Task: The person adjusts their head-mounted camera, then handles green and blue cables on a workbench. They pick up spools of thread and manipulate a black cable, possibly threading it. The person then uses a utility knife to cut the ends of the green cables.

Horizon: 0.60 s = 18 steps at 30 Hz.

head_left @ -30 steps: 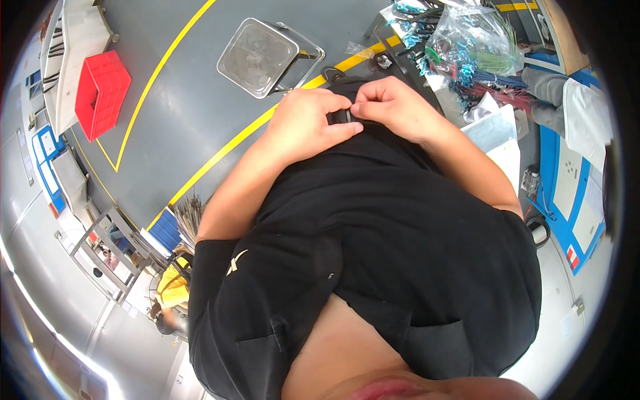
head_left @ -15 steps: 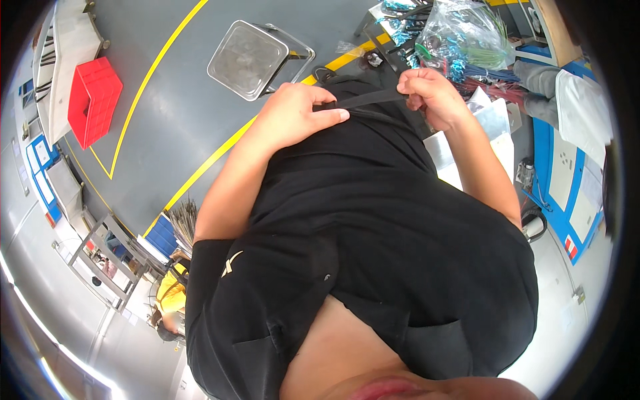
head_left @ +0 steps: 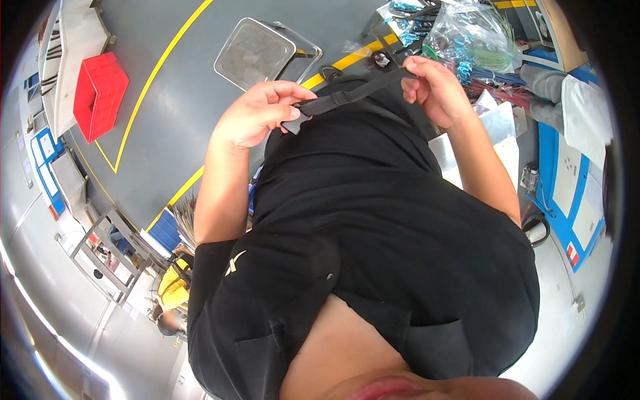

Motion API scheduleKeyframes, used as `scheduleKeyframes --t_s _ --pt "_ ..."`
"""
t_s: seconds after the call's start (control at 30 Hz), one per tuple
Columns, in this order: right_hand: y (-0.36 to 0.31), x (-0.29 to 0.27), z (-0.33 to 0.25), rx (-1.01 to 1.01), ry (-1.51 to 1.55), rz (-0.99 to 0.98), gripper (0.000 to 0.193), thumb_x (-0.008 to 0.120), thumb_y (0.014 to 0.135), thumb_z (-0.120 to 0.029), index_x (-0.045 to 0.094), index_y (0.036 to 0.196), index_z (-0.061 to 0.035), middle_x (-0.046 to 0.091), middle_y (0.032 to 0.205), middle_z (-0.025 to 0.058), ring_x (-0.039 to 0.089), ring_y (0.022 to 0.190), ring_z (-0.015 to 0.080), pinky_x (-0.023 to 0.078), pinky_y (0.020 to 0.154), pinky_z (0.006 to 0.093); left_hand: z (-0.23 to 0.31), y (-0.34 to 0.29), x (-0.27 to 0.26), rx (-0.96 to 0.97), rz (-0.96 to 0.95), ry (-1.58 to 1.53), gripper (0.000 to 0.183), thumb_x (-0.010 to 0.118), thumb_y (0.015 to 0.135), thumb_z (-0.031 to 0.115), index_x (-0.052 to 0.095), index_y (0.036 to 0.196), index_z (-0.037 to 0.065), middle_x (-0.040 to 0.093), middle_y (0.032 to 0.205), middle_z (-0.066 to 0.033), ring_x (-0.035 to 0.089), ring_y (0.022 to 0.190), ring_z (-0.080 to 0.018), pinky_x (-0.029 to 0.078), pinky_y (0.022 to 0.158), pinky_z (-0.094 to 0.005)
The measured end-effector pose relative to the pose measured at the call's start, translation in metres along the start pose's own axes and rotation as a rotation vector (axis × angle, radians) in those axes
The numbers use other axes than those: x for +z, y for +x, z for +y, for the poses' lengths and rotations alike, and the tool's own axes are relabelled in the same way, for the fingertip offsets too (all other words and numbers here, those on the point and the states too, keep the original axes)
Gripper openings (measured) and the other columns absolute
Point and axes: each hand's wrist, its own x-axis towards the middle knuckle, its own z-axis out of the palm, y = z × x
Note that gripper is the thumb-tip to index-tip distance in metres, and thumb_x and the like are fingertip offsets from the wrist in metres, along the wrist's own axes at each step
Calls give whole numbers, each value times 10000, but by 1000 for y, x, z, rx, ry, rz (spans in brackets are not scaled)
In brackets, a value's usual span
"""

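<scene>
Black strap held nearly straight between the two hands, at the far end of the person's black shirt; left hand, thumb and fingers closed together on the grey-black buckle at the strap's left end; right hand, thumb and forefinger pinched on the strap's right part, other fingers loosely curled; beyond the left hand, a stool; farther left, a red crate; far right, a clear plastic bag.
</scene>
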Motion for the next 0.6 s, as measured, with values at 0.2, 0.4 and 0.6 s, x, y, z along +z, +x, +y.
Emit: scheduleKeyframes --t_s 0.2,0.4,0.6 --pt "-2 17 -2 -50 73 -134 155 609 952 -182 638 995 -35 614 869 37 633 840 158 487 724 293 0 -5 21 -39 222 -119 406 572 907 -17 595 1312 -17 660 1050 -76 662 962 -151 535 867 -295" --pt "0 27 14 5 -480 -300 266 570 890 -21 661 1139 5 665 1104 92 612 1038 152 471 934 287 -3 -6 25 92 343 254 420 570 949 6 559 1369 -10 620 922 -18 604 799 -80 496 704 -228" --pt "-2 35 19 68 -635 -344 180 682 960 -140 676 1048 17 673 925 -30 570 897 73 456 836 265 -6 -17 25 157 504 773 329 579 951 39 637 1271 -11 641 845 -12 574 729 -59 464 635 -232"
